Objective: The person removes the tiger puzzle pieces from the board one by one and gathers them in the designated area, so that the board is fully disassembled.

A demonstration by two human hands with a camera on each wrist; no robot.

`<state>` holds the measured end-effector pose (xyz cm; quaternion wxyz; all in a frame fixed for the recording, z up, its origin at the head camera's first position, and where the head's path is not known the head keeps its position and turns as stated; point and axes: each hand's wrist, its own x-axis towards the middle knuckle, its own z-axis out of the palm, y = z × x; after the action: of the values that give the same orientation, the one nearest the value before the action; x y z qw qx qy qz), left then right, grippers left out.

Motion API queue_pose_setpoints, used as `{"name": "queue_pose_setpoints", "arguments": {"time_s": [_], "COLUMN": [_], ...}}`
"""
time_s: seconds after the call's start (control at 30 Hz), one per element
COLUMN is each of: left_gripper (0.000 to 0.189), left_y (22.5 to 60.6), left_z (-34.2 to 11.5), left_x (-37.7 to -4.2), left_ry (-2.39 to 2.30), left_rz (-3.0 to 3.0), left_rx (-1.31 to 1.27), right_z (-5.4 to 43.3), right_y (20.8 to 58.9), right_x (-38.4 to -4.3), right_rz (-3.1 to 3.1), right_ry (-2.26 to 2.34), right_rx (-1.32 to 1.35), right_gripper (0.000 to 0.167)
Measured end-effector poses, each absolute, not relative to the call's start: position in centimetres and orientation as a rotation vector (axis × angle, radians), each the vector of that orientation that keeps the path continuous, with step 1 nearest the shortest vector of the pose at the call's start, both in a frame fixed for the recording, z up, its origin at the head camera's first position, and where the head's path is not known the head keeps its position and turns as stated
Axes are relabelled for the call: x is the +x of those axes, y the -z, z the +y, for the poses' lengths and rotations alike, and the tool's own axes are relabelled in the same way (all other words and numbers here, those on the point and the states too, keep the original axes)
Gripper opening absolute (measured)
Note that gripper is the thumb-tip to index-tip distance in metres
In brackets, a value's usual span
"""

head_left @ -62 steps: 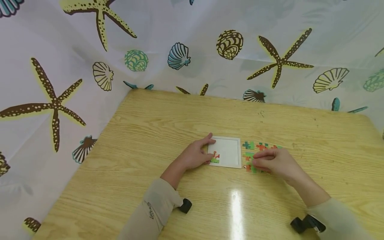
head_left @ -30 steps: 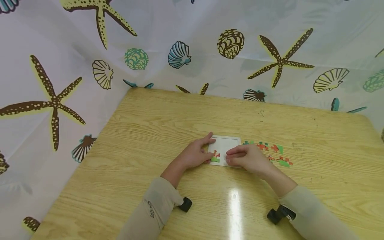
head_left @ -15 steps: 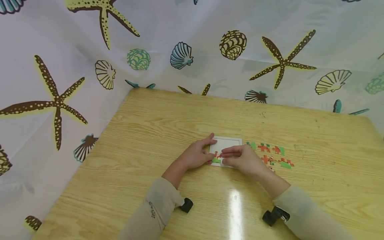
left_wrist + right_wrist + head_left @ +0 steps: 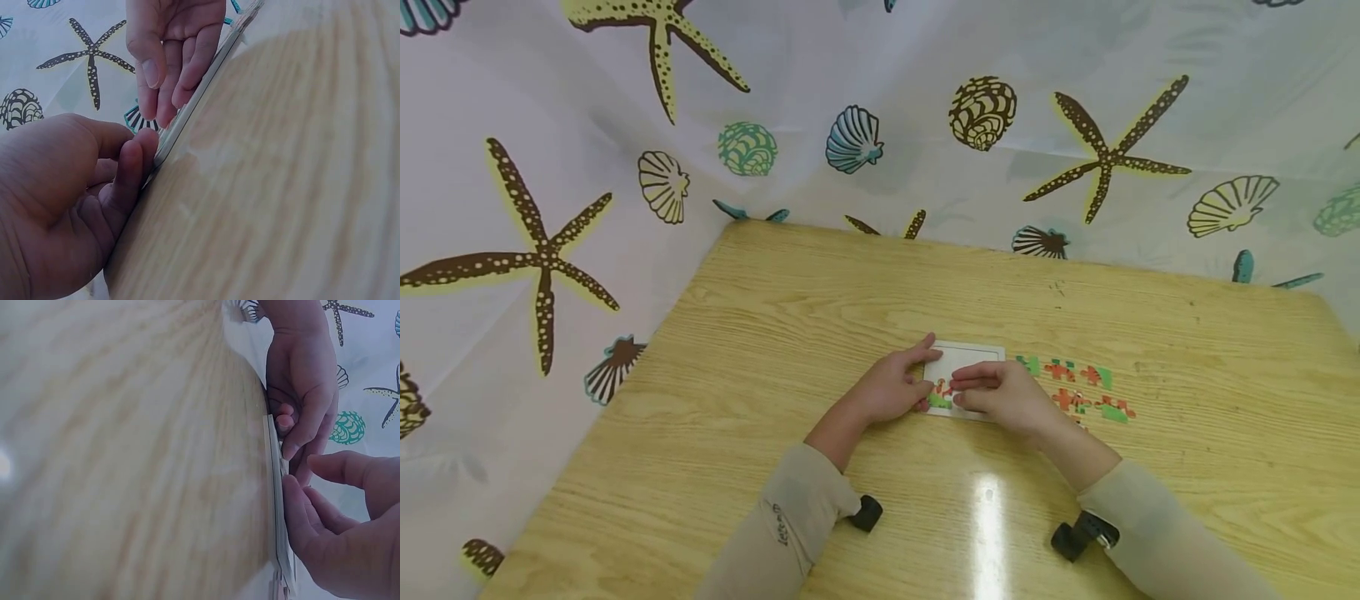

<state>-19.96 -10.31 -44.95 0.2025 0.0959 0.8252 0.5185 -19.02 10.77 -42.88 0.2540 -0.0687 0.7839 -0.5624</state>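
A white square puzzle tray (image 4: 967,355) lies on the wooden table. In its lower left corner sits a red and green jigsaw piece (image 4: 939,400). My left hand (image 4: 887,387) grips the tray's left edge, its thumb on top beside that piece. My right hand (image 4: 1011,400) is over the tray's lower part, fingertips touching down just right of the piece. In the right wrist view, a gap separates this hand's thumb and fingers (image 4: 297,506). Whether a piece lies under its fingertips is hidden. The left wrist view shows the tray's edge (image 4: 187,115) side-on.
Several loose jigsaw pieces (image 4: 1060,369) lie in rows right of the tray, some hidden behind the right hand. The wooden table (image 4: 820,292) reaches back to a cloth (image 4: 917,125) printed with starfish and shells. Black wrist cameras (image 4: 866,512) sit on both sleeves.
My right hand has moved left from the loose pieces onto the tray, stopping beside the piece in the corner. Over the last half second it barely shifts. My left hand stays in place.
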Motion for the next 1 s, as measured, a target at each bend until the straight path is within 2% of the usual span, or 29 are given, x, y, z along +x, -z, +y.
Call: {"name": "queue_pose_setpoints", "arguments": {"time_s": [0.37, 0.7, 0.87, 1.0], "left_gripper": [0.051, 0.052, 0.052, 0.051], "left_y": [45.18, 45.14, 45.24, 45.31], "left_z": [-10.39, -10.43, -10.38, -10.35], "left_x": [-20.06, -19.99, -20.10, -20.16], "left_ry": [-1.462, -1.446, -1.457, -1.466], "left_rz": [2.290, 2.300, 2.293, 2.302], "left_rx": [0.262, 0.262, 0.256, 0.258], "right_z": [10.78, 10.38, 10.43, 10.90], "right_y": [42.87, 43.19, 43.05, 42.71], "right_x": [-19.33, -19.42, -19.28, -19.10], "right_rz": [2.138, 2.333, 2.303, 2.248], "right_ry": [1.527, 1.452, 1.509, 1.555], "right_rx": [-0.199, -0.036, -0.022, -0.034], "right_gripper": [0.033, 0.013, 0.018, 0.029]}}
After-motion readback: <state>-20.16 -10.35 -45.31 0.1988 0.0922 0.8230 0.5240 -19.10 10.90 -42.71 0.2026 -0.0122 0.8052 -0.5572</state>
